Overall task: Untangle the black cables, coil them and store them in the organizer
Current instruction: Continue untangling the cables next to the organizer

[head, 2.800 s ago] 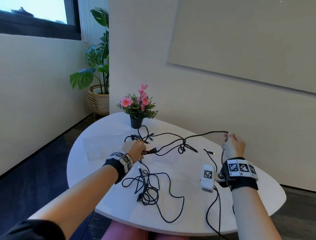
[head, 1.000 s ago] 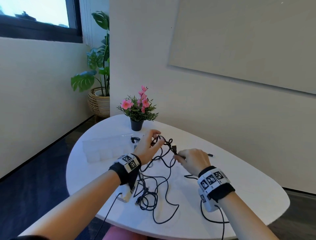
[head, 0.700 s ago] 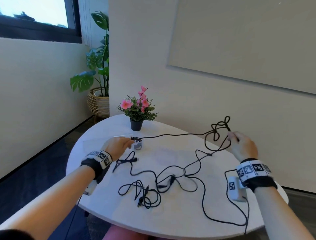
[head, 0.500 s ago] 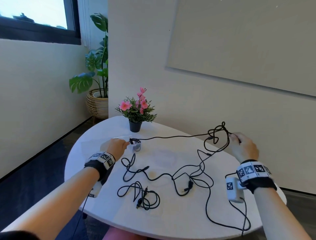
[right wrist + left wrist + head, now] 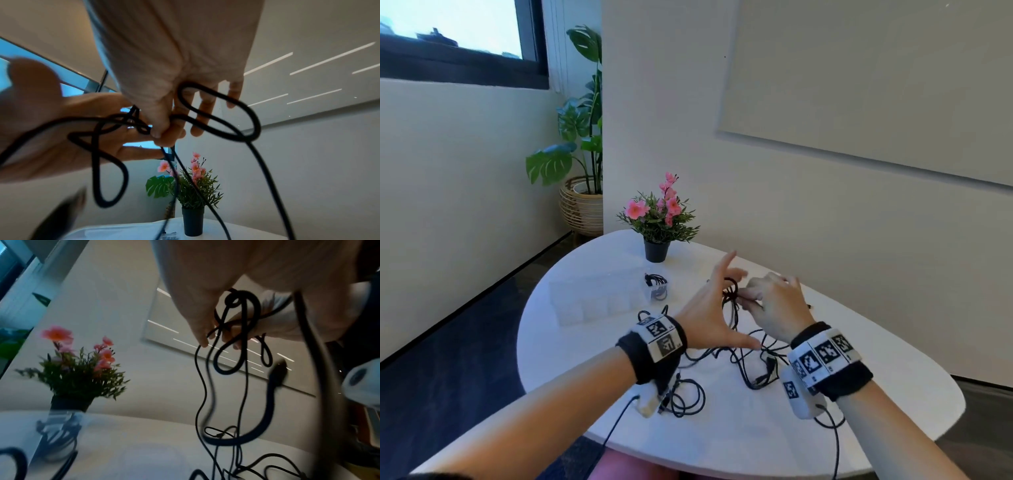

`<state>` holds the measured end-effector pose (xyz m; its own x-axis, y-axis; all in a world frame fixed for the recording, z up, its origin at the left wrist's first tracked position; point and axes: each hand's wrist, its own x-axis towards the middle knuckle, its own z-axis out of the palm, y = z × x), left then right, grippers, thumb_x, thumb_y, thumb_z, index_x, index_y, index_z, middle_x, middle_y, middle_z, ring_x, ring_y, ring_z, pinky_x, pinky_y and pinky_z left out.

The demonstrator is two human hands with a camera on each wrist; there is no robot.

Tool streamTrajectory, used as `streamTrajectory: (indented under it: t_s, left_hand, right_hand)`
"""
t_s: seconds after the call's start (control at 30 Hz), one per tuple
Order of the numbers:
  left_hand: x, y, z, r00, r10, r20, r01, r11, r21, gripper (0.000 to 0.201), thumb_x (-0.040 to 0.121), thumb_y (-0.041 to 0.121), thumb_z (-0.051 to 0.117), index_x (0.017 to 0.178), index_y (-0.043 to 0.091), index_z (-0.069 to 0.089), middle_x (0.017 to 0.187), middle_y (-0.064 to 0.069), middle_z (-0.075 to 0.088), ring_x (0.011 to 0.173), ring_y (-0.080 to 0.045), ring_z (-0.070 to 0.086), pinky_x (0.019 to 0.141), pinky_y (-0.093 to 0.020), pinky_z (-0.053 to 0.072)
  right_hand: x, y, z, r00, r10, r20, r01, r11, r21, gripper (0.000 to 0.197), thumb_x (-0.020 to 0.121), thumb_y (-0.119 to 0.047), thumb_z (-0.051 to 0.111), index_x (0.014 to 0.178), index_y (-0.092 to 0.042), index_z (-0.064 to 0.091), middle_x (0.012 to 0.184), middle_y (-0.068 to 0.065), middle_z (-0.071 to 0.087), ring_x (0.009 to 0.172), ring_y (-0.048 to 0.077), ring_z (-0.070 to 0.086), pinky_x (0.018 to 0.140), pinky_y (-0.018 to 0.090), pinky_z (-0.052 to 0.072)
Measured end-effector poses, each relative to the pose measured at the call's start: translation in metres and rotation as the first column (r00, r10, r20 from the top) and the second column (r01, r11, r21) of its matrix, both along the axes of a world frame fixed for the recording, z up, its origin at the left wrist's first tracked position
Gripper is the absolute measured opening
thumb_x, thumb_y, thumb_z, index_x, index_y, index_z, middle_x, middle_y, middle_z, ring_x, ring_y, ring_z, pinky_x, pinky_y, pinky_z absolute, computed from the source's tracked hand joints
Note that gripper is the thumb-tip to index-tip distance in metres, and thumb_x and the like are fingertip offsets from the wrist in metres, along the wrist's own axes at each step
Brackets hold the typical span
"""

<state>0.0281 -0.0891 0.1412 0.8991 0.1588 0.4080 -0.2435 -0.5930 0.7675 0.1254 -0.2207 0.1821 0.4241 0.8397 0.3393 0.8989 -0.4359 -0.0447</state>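
Black cables (image 5: pixel 736 356) sprawl in loose loops over the middle and near part of the white table (image 5: pixel 876 359), and one knotted bunch of them is lifted off it, hanging between the two raised hands with strands trailing down to the tabletop; a separate small tangle (image 5: pixel 685 399) lies on the table under the left wrist, near the front edge. The clear plastic organizer (image 5: pixel 599 301) sits on the table's left part, beyond and to the left of the hands and well apart from them; a coiled black cable (image 5: pixel 655 281) already rests in its end compartment nearest the potted pink flowers (image 5: pixel 659 219), which stand at the table's far side. The left hand (image 5: pixel 710 318) is spread wide, thumb stretched toward the person and forefinger pointing up; the left wrist view shows its other fingers (image 5: pixel 197 324) bent about the knot (image 5: pixel 240 313), with strands dropping from them, though how firmly they hold is blurred. The right hand (image 5: pixel 774 308) is just beside the left, nearly touching it; its thumb and forefinger (image 5: pixel 160 128) pinch a strand at the knot (image 5: pixel 127 123), while the remaining fingers stay straight and a loop (image 5: pixel 222 113) curls across them.
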Motion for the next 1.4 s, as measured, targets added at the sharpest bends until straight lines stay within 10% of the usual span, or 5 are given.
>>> streamTrajectory:
  t_s: [0.23, 0.7, 0.87, 1.13, 1.4]
  left_hand:
    - [-0.005, 0.04, -0.001, 0.955, 0.241, 0.173, -0.27, 0.949, 0.166, 0.013, 0.072, 0.025, 0.075, 0.084, 0.021, 0.074, 0.074, 0.01, 0.052, 0.063, -0.007, 0.052, 0.059, -0.03, 0.048]
    - [-0.019, 0.045, 0.006, 0.886, 0.33, 0.324, -0.357, 0.934, 0.024, 0.04, 0.058, 0.031, 0.089, 0.079, 0.019, 0.057, 0.087, 0.004, 0.062, 0.075, 0.002, 0.062, 0.069, -0.009, 0.046]
    - [-0.045, 0.09, 0.003, 0.835, 0.52, 0.18, -0.498, 0.853, -0.155, 0.033, 0.073, 0.021, 0.079, 0.069, 0.013, 0.048, 0.086, -0.002, 0.057, 0.055, -0.009, 0.062, 0.052, -0.03, 0.056]
    - [-0.026, 0.033, 0.003, 0.969, 0.246, 0.032, -0.247, 0.946, 0.209, 0.043, 0.083, 0.056, 0.055, 0.109, 0.021, 0.059, 0.117, 0.01, 0.052, 0.096, -0.001, 0.056, 0.083, -0.023, 0.052]
    - [-0.017, 0.019, 0.016, 0.928, 0.355, -0.113, -0.364, 0.8, -0.477, 0.006, 0.092, 0.008, 0.057, 0.097, 0.008, 0.06, 0.072, -0.006, 0.064, 0.045, -0.012, 0.058, 0.048, -0.024, 0.053]
  right_hand:
    - [0.01, -0.009, 0.008, 0.999, -0.035, 0.006, 0.035, 0.999, 0.023, 0.023, 0.093, -0.045, 0.05, 0.098, -0.038, 0.071, 0.091, -0.017, 0.069, 0.098, 0.015, 0.052, 0.102, 0.04, 0.016]
    - [0.022, -0.013, 0.014, 0.981, -0.161, 0.104, 0.158, 0.987, 0.043, 0.021, 0.094, -0.038, 0.05, 0.095, -0.037, 0.071, 0.091, -0.015, 0.069, 0.115, 0.015, 0.05, 0.11, 0.056, -0.015]
    - [0.052, -0.059, 0.026, 0.905, -0.419, 0.067, 0.413, 0.906, 0.094, 0.034, 0.098, -0.041, 0.038, 0.098, -0.034, 0.07, 0.084, -0.003, 0.071, 0.105, 0.025, 0.056, 0.113, 0.06, 0.004]
    - [0.016, -0.03, 0.013, 0.996, 0.054, -0.069, -0.022, 0.917, 0.399, 0.015, 0.089, -0.028, 0.063, 0.096, -0.024, 0.076, 0.065, -0.01, 0.068, 0.063, 0.003, 0.057, 0.082, 0.034, 0.046]
    - [-0.01, -0.025, 0.015, 0.992, 0.072, 0.103, -0.102, 0.939, 0.329, 0.014, 0.088, -0.029, 0.065, 0.095, -0.025, 0.075, 0.085, -0.008, 0.075, 0.076, 0.015, 0.07, 0.056, 0.026, 0.053]
